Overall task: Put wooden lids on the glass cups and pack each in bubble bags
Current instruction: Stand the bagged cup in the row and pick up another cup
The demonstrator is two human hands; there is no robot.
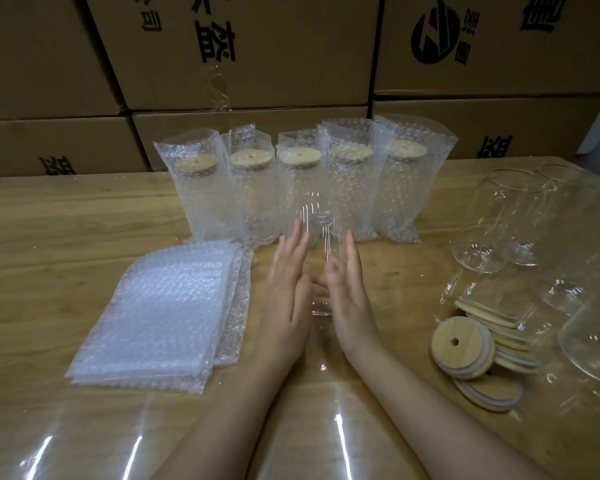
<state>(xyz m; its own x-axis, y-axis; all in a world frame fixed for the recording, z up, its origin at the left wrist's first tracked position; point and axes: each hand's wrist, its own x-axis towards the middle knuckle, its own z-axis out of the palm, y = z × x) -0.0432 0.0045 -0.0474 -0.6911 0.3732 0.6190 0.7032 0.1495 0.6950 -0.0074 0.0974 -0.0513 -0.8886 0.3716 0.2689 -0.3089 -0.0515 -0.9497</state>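
Note:
A clear glass cup (318, 230) without a lid sits between my two hands at the table's middle, its base toward me. My left hand (286, 285) presses its left side and my right hand (349, 285) its right side, the fingers of both mostly straight. A flat stack of empty bubble bags (160, 306) lies to the left. A pile of round wooden lids (461, 348), each with a small hole, lies to the right. Behind the hands stands a row of several lidded cups in bubble bags (298, 188).
Several empty glass cups (499, 220) stand and lie at the table's right side, some near the right edge. Stacked cardboard boxes (243, 50) wall off the back of the wooden table (66, 216). Clear plastic film (94, 438) covers the near edge.

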